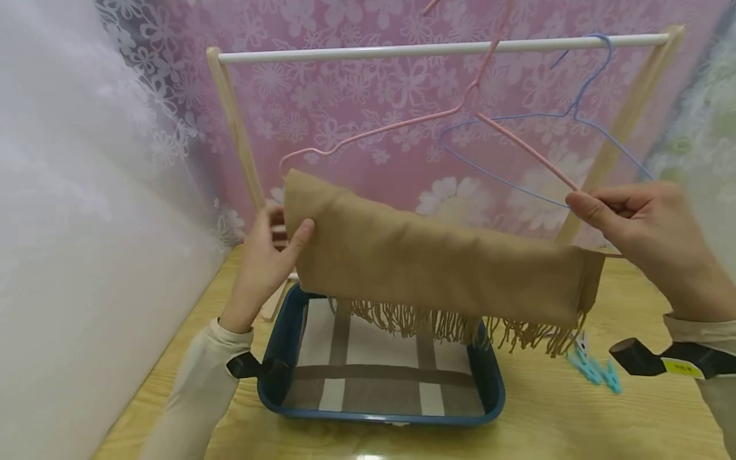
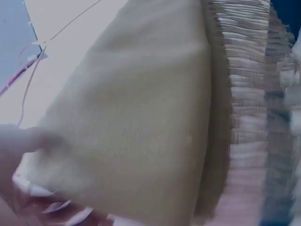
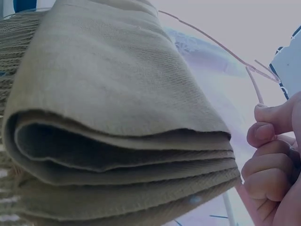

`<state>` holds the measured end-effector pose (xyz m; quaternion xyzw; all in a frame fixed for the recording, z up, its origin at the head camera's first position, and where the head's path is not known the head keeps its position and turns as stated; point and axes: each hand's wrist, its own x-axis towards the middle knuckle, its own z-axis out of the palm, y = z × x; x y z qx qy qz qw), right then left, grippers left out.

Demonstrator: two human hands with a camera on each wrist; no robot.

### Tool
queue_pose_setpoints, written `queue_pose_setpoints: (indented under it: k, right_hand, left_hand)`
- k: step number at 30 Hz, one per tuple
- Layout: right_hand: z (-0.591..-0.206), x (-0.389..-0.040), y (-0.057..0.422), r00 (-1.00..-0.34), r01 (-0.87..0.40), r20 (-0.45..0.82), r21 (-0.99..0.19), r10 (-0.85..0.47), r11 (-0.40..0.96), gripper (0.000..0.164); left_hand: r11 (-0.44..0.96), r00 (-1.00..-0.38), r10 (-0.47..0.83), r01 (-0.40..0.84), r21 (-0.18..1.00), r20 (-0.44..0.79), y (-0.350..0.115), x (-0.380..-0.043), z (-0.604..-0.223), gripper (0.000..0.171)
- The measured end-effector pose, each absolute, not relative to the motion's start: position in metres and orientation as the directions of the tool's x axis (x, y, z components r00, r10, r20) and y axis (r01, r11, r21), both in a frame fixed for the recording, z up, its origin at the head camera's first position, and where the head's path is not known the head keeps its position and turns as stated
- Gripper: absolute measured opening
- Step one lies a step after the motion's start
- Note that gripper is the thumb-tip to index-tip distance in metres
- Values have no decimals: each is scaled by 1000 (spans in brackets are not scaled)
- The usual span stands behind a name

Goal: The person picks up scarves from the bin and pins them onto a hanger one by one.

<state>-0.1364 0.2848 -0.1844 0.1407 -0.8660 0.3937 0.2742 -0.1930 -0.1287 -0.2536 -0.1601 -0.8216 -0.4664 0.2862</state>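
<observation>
A tan fringed scarf (image 1: 437, 255), folded into several layers, hangs over the lower bar of a pink clothes hanger (image 1: 397, 124). My right hand (image 1: 661, 236) grips the hanger at its right shoulder, thumb and curled fingers around the wire. In the right wrist view the same hand (image 3: 273, 160) is beside the layered end of the scarf (image 3: 117, 84). At the scarf's left end my left hand (image 1: 264, 255) holds the cloth, thumb in front and fingers behind, partly hidden. The left wrist view shows the thumb against the scarf (image 2: 136, 108), blurred.
A white rail (image 1: 356, 52) on wooden posts stands behind, with a blue hanger (image 1: 517, 117) on it. Below the scarf, a dark blue tray (image 1: 374, 418) contains a checked cloth (image 1: 379, 377). Light-blue clothespins (image 1: 595, 370) lie on the wooden table (image 1: 552, 415) at the right.
</observation>
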Motion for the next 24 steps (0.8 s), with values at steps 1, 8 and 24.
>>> queue_pose_setpoints:
  k: [1,8,24]
  right_hand:
    - [-186,-138,284,-811,-458,584,-598,-33,658,23]
    - [-200,-145,277,-773,-543,617,-524,-146,657,33]
    - [-217,-146,277,-649,-691,719,-419,-250,589,38]
  left_hand:
    - [530,-849,41,466,709,527,-133,-192,-253,45]
    - [586,-744,153,598,546,651,-119,-189,-233,39]
    - [626,-593,305,714,312,745,-75,-215,-222,17]
